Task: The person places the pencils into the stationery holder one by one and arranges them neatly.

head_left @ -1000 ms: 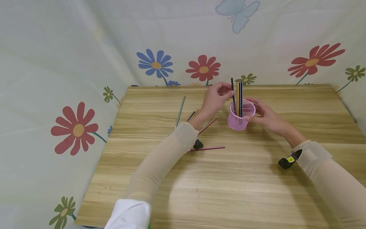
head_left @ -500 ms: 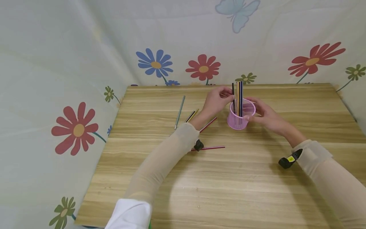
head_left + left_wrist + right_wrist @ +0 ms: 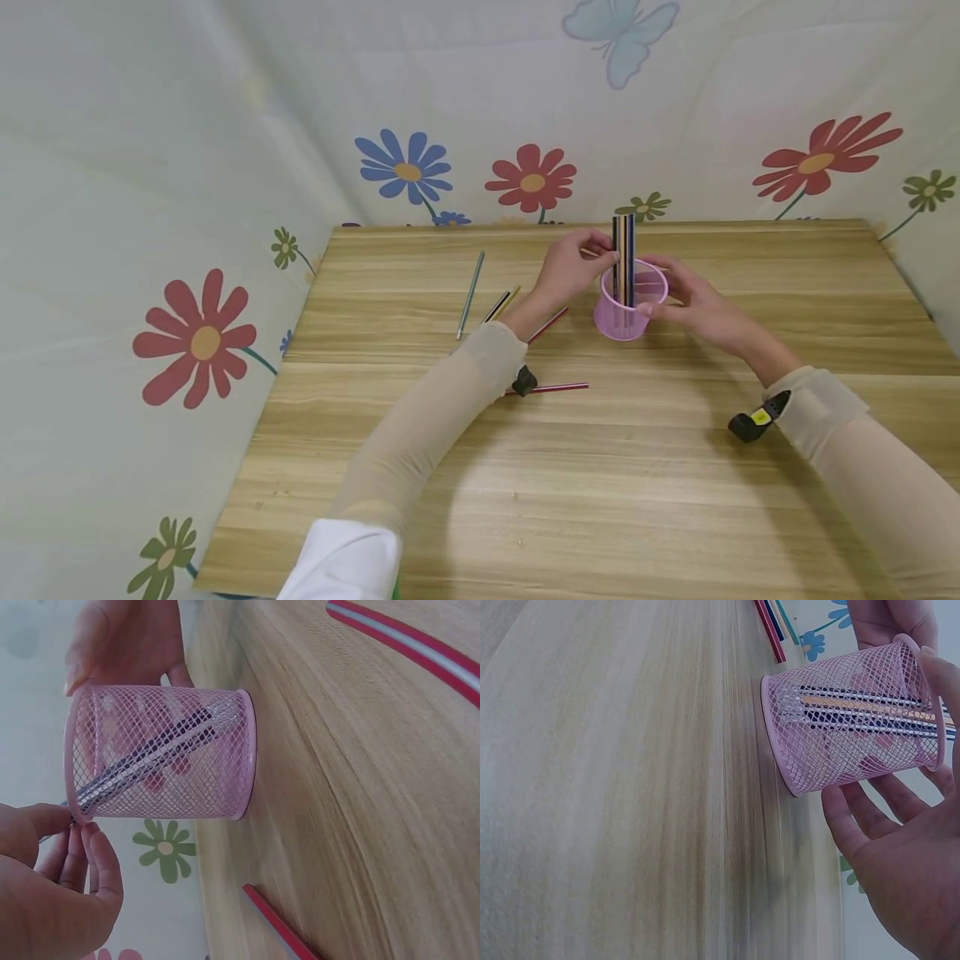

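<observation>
A pink mesh pencil cup stands on the wooden table, several dark and yellow pencils leaning together inside it. My right hand holds the cup from the right, thumb at the rim and fingers spread along the mesh. At the left side of the rim, my left hand pinches a black pencil between thumb and fingers. That pencil's lower part is inside the cup, beside the others. In the left wrist view, the left fingertips are right at the rim.
Left of the cup lie a teal pencil, a black one, a yellow one and red ones, one red pencil nearer the front. My left forearm covers parts of them. A flowered cloth hangs behind the table.
My left hand has lowered the black pencil farther into the cup and brought it upright against the other pencils. The right hand keeps its hold on the cup.
</observation>
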Action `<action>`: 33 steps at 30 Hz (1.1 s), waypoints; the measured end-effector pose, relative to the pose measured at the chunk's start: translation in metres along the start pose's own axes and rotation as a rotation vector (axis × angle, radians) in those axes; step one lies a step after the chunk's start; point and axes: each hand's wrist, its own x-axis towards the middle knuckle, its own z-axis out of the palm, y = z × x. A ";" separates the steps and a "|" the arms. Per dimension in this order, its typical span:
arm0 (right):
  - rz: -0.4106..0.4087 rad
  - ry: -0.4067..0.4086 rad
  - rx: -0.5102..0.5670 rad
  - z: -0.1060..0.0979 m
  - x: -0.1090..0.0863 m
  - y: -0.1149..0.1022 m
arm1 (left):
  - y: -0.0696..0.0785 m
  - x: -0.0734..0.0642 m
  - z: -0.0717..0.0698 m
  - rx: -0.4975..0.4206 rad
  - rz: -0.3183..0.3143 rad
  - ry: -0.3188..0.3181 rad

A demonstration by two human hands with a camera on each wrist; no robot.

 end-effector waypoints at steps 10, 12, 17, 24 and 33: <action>0.011 -0.001 0.003 0.002 0.001 0.000 | -0.006 -0.001 0.003 0.022 0.018 -0.020; 0.010 -0.001 0.006 0.002 0.001 0.001 | -0.007 -0.002 0.002 0.028 0.014 -0.026; 0.011 0.007 0.001 0.002 0.000 0.001 | -0.008 -0.008 -0.007 0.024 -0.012 -0.049; 0.004 0.031 -0.016 0.003 0.000 -0.003 | -0.014 -0.018 -0.050 0.065 -0.021 -0.077; 0.022 0.020 -0.009 0.005 -0.003 -0.007 | -0.036 -0.033 -0.106 0.095 -0.064 -0.032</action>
